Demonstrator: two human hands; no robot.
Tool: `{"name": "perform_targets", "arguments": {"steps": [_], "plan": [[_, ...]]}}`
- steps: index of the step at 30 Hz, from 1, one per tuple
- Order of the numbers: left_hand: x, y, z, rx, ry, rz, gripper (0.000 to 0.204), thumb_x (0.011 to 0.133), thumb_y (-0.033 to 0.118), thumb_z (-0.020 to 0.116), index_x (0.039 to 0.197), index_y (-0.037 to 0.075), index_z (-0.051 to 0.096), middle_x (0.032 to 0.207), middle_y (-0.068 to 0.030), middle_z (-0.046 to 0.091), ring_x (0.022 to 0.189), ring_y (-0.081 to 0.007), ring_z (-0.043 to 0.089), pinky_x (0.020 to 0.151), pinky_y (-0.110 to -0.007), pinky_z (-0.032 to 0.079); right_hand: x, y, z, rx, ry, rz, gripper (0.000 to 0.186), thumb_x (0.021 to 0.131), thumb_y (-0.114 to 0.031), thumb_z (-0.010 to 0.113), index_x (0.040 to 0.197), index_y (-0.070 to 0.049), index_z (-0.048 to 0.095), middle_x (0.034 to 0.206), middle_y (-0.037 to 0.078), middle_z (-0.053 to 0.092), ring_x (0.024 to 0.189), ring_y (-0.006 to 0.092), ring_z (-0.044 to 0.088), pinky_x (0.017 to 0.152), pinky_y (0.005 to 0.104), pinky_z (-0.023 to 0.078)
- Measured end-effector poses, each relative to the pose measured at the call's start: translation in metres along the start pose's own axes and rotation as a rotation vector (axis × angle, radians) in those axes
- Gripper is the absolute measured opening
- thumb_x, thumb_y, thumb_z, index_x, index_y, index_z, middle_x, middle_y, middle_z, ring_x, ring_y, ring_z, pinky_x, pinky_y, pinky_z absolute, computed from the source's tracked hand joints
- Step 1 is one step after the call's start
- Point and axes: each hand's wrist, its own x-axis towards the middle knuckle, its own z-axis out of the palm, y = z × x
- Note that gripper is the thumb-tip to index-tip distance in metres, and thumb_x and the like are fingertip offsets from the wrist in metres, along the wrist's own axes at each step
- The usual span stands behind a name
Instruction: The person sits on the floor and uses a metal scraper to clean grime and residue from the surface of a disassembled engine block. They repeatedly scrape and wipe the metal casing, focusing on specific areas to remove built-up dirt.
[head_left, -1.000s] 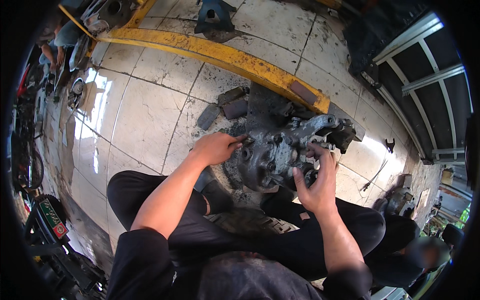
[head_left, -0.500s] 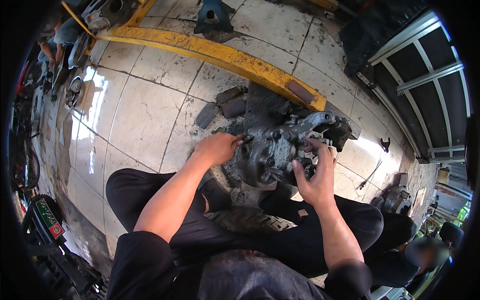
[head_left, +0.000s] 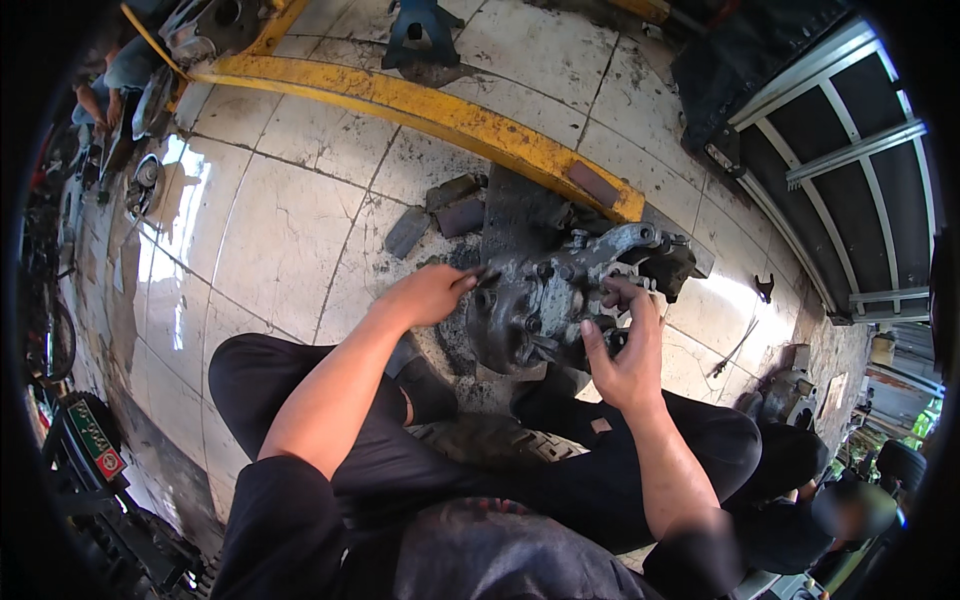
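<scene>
A bulky, greasy grey metal casting point(head_left: 545, 305) with bolts and round bores, like a brake caliper, sits between my feet on the tiled floor. At its upper left edge, my left hand point(head_left: 430, 294) is closed in a pinch. A small dark piece seems to show at its fingertips, too small to name. My right hand point(head_left: 628, 350) grips the casting's right side, thumb on the near part and fingers curled over a bolted section farther up. Dark rectangular blocks point(head_left: 406, 232), like brake pads, lie beyond my left hand.
A yellow steel beam point(head_left: 400, 102) crosses the floor beyond the casting, with a brownish block point(head_left: 593, 184) on it. A blue stand point(head_left: 422, 35) is farther off. A tire point(head_left: 490, 440) lies under my legs. A long tool point(head_left: 745, 335) lies right. Other people sit at far left and lower right.
My left hand has drawn back slightly to the left with its fingertips. The casting has shifted a little to the left, and my right hand keeps its hold.
</scene>
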Motion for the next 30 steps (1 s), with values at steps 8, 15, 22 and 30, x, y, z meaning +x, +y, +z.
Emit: {"name": "perform_targets", "arguments": {"steps": [8, 15, 22, 30], "plan": [[0.017, -0.009, 0.014, 0.028, 0.181, 0.151, 0.038, 0.110, 0.038, 0.052, 0.146, 0.030, 0.062, 0.109, -0.0214, 0.073, 0.106, -0.0424, 0.068, 0.089, -0.052, 0.054, 0.000, 0.000, 0.002, 0.000, 0.008, -0.022, 0.052, 0.086, -0.021, 0.077, 0.133, -0.006, 0.060, 0.108, 0.010, 0.060, 0.108, 0.0302, 0.055, 0.099, 0.0441, 0.035], [0.016, -0.035, 0.012, 0.279, 0.217, 0.219, 0.041, 0.109, 0.042, 0.052, 0.149, 0.040, 0.060, 0.107, -0.0129, 0.068, 0.101, -0.0357, 0.070, 0.087, -0.049, 0.055, 0.001, -0.001, 0.000, -0.007, 0.001, -0.043, 0.052, 0.086, -0.022, 0.077, 0.133, -0.006, 0.061, 0.107, 0.010, 0.061, 0.107, 0.0305, 0.056, 0.099, 0.0439, 0.035], [0.024, -0.040, 0.011, 0.348, 0.246, 0.242, 0.040, 0.108, 0.041, 0.054, 0.147, 0.041, 0.062, 0.107, -0.0108, 0.068, 0.099, -0.0341, 0.070, 0.082, -0.048, 0.056, 0.004, -0.002, -0.001, -0.003, 0.004, -0.042, 0.051, 0.086, -0.024, 0.078, 0.132, -0.007, 0.063, 0.107, 0.009, 0.061, 0.107, 0.0297, 0.056, 0.099, 0.0426, 0.036], [0.027, -0.039, 0.009, 0.311, 0.273, 0.286, 0.045, 0.108, 0.040, 0.055, 0.152, 0.046, 0.054, 0.104, -0.0101, 0.064, 0.099, -0.0336, 0.068, 0.084, -0.047, 0.056, 0.004, -0.004, -0.002, 0.012, -0.005, -0.045, 0.048, 0.087, -0.025, 0.076, 0.130, -0.007, 0.064, 0.108, 0.011, 0.062, 0.108, 0.0315, 0.056, 0.100, 0.0450, 0.037]]}}
